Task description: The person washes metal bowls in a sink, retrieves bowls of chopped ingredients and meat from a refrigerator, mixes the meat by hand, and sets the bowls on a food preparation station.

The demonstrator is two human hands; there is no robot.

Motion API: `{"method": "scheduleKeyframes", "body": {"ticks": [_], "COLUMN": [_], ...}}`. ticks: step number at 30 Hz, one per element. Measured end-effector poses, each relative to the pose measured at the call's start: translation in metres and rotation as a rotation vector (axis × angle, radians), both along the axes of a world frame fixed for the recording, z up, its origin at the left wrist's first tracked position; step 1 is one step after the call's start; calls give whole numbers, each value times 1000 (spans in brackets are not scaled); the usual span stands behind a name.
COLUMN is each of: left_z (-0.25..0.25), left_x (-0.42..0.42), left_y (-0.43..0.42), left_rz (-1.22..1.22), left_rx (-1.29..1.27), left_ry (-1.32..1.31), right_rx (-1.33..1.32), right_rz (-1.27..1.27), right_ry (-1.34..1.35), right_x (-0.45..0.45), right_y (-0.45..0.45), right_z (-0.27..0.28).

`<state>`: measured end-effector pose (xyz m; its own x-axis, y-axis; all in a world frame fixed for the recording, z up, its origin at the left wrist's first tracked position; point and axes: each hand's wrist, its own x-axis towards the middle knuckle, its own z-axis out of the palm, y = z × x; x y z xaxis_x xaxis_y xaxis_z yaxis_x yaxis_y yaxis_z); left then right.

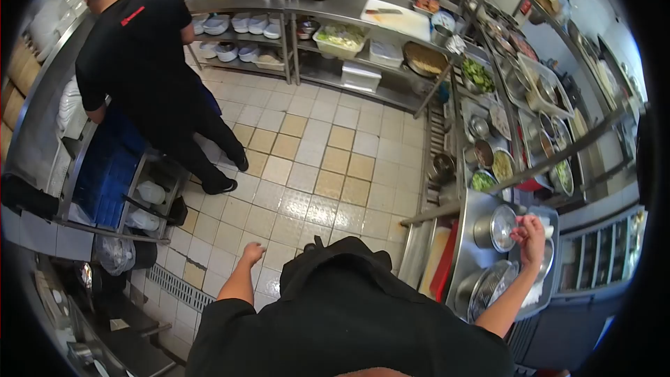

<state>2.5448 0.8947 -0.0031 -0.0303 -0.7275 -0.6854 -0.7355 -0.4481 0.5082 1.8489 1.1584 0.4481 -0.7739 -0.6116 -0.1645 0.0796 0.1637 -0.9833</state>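
Note:
On the right, my right hand [529, 232] is over the rim of a metal pot [501, 228] that stands on the steel counter [471, 255]; its fingers are bent together, and whatever they may hold is too small to make out. My left hand [254, 252] hangs in the air above the tiled floor [279, 195], away from any object, its fingers curled and small in view. More metal bowls [492, 286] stand just below the pot, beside my right forearm.
A person [139, 56] in black stands at the left by a blue bin [105, 167]. Steel shelves with white bowls [216, 24] line the back. A white cutting board [396, 19] with a knife lies on the back counter. Food containers [502, 166] fill the right side. A red board [444, 262] stands near me.

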Motion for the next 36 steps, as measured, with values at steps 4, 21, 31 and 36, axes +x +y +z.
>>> {"method": "scheduleKeyframes", "body": {"ticks": [4, 21, 31, 36], "left_z": [7, 25, -77, -38], "left_x": [-53, 55, -103, -98], "left_y": [-67, 255, 576, 587], "left_rz": [-69, 1004, 912, 874], "left_rx": [-145, -107, 401, 438], "left_ry": [107, -301, -207, -110], "right_rx": [9, 606, 743, 856], "right_rz": [207, 1386, 1767, 1748], "right_ry": [-30, -466, -27, -69], "right_x": [30, 410, 701, 779], "right_y": [-102, -526, -423, -439], "right_z": [-9, -306, -305, -336]}}
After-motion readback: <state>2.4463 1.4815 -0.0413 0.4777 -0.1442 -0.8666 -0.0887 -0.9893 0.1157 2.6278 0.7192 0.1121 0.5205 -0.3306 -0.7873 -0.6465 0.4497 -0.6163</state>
